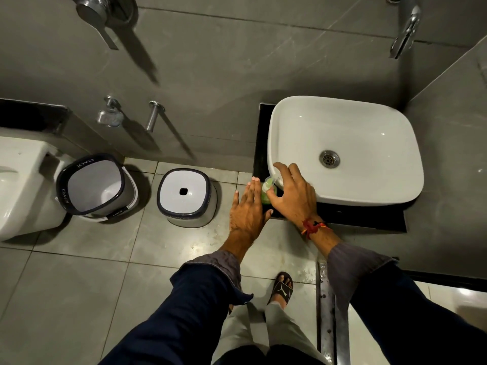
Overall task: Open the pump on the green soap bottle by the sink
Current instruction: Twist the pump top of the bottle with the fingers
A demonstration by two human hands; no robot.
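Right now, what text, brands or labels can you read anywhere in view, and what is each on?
"JOYO": top rim of the bucket, and again on its left rim.
Small label at the bucket's lower rim: too blurred to read.
Stool front rim: lettering unreadable.
Sandal: a logo, no words.
Green soap bottle: no readable label.

Dim overhead light, long fixture shadows on the wall [237, 61] (wide-angle bowing at edges).

Left hand [247, 206] flat with fingers extended; right hand [292, 193] curled, fingers bent downward, both arms outstretched.
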